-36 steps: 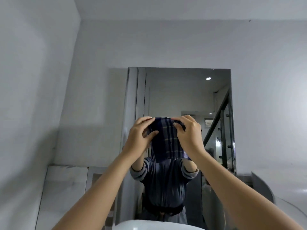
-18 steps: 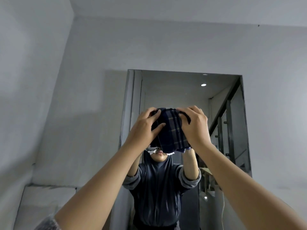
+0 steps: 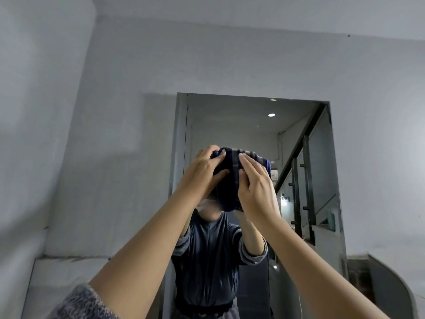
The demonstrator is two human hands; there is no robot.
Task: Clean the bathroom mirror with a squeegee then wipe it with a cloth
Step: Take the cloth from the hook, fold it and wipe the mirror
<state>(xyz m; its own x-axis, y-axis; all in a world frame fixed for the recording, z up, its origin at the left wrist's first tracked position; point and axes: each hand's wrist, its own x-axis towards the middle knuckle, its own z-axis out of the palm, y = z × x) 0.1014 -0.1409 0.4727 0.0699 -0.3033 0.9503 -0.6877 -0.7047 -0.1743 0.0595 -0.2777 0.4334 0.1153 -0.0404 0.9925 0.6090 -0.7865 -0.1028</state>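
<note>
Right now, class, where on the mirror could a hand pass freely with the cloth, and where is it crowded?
Free: the upper band of the tall wall mirror, between its top edge and the hands, and the strip along its right edge. Crowded: mid-mirror, where the left hand and right hand bunch the dark plaid cloth.

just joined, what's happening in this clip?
A person stands facing a wall mirror and holds a dark plaid cloth up in front of it with both hands. The left hand grips the cloth's left side; the right hand lies flatter over its right side. The cloth is bunched or folded. Whether it touches the glass cannot be told. No squeegee is in view, so this looks like the cloth-wiping stage.
</note>
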